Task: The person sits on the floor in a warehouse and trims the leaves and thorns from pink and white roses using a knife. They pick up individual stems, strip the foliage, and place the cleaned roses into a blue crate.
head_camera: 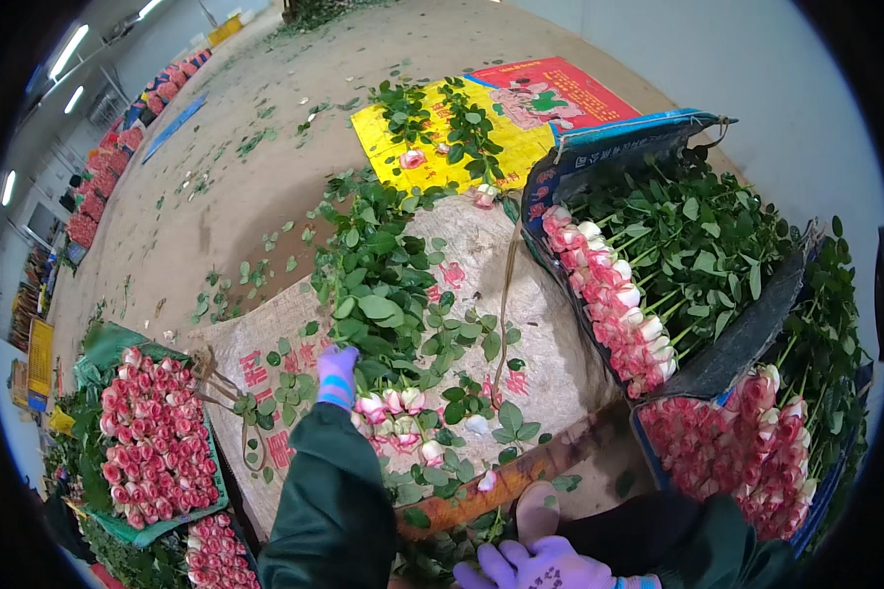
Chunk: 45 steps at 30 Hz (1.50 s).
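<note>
My left hand (337, 372), in a purple knitted glove with a blue-striped cuff, is at the left edge of a leafy bunch of rose stems (372, 294). The leaves hide its fingertips, so its grip cannot be made out. Just right of that hand are the bunch's pink-and-white rose heads (398, 412), facing me. They lie on a pale woven sack (552, 324) with red printing. Low in the picture, my right hand (541, 568), in a matching glove, has its fingers spread beside a shoe (538, 508). Nothing shows in it.
Wrapped rose bundles stand at the right (619, 294) and the left (158, 434). A wooden board edge (516, 475) runs along the sack's near side. Beyond, single roses lie on a yellow-and-red printed sheet (530, 136). Loose leaves litter the concrete floor (228, 184).
</note>
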Motion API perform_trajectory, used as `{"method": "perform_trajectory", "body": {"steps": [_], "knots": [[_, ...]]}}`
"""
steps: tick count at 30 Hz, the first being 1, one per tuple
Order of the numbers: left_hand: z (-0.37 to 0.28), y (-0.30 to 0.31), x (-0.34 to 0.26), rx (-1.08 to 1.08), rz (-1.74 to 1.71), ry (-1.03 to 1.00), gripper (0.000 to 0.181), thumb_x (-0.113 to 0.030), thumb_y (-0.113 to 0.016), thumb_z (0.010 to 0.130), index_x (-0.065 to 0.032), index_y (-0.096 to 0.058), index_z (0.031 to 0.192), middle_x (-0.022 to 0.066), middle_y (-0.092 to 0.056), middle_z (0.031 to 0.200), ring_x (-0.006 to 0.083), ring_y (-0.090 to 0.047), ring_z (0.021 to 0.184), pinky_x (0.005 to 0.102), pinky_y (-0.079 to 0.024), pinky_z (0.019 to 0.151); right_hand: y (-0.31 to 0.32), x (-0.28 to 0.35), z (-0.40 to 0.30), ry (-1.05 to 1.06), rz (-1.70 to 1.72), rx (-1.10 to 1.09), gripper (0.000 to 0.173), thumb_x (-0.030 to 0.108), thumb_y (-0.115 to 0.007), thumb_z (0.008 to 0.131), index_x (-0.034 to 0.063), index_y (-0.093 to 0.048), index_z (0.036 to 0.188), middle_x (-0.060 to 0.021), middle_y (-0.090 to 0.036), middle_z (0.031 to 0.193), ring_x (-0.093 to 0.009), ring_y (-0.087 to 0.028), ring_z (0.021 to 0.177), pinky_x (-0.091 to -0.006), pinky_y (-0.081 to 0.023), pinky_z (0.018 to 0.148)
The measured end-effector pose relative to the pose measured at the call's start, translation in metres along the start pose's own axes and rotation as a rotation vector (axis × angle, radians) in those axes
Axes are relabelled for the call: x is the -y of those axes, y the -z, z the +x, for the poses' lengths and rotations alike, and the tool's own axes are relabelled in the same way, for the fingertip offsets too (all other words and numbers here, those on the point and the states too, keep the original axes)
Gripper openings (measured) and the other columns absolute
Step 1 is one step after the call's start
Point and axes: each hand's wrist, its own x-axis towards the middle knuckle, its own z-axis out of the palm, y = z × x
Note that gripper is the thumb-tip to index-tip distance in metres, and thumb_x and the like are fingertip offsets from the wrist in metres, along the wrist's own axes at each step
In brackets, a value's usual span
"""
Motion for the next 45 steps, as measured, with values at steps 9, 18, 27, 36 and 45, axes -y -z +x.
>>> {"method": "perform_trajectory", "body": {"steps": [9,18,27,36,45], "knots": [[-0.136,0.097,-0.144,0.643,-0.987,0.404,0.028,-0.022,-0.046,0.096,0.0029,-0.052,0.108,0.0120,-0.064,0.090,0.0144,-0.057,0.061,0.0217,-0.046,0.043,-0.013,0.007,-0.012,0.020,-0.107,0.002,0.031,0.023,-0.048,0.082,0.0102,-0.051,0.111,-0.0056,-0.056,0.087,-0.021,-0.060,0.077,-0.0358,-0.045,0.060],[-0.269,0.130,-0.166,0.341,-0.667,0.110,0.021,-0.022,-0.051,0.093,-0.0026,-0.060,0.094,0.0070,-0.062,0.081,0.0090,-0.050,0.052,0.0190,-0.036,0.039,-0.029,0.009,0.011,-0.084,0.061,-0.137,0.029,0.030,-0.055,0.085,0.0102,-0.049,0.104,-0.0091,-0.060,0.087,-0.028,-0.062,0.077,-0.0406,-0.048,0.062],[-0.381,0.069,-0.101,0.284,-0.909,0.109,0.025,-0.024,-0.049,0.089,-0.0008,-0.058,0.092,0.0119,-0.064,0.083,0.0174,-0.059,0.056,0.0241,-0.042,0.042,-0.029,0.035,0.063,-0.210,0.319,-0.296,0.038,0.043,-0.045,0.090,0.0085,-0.057,0.098,-0.0143,-0.064,0.084,-0.036,-0.061,0.080,-0.0460,-0.047,0.069],[-0.412,0.047,-0.012,0.396,-0.542,0.090,0.028,-0.017,-0.062,0.087,0.0003,-0.055,0.108,0.0009,-0.061,0.093,0.0085,-0.052,0.079,0.0254,-0.044,0.070,-0.121,0.018,0.075,-0.005,0.664,-0.415,0.039,0.031,-0.068,0.074,0.0052,-0.057,0.101,-0.0137,-0.061,0.095,-0.032,-0.058,0.091,-0.0390,-0.047,0.079],[-0.504,0.108,-0.067,-0.036,-0.680,0.224,0.020,-0.014,-0.045,0.091,-0.0033,-0.062,0.088,0.0073,-0.059,0.055,0.0113,-0.044,0.035,0.0232,-0.034,0.033,-0.078,0.014,0.094,-0.410,0.574,-0.769,0.031,0.030,-0.060,0.079,0.0055,-0.063,0.098,-0.0169,-0.065,0.097,-0.030,-0.061,0.090,-0.0402,-0.046,0.081]]}}
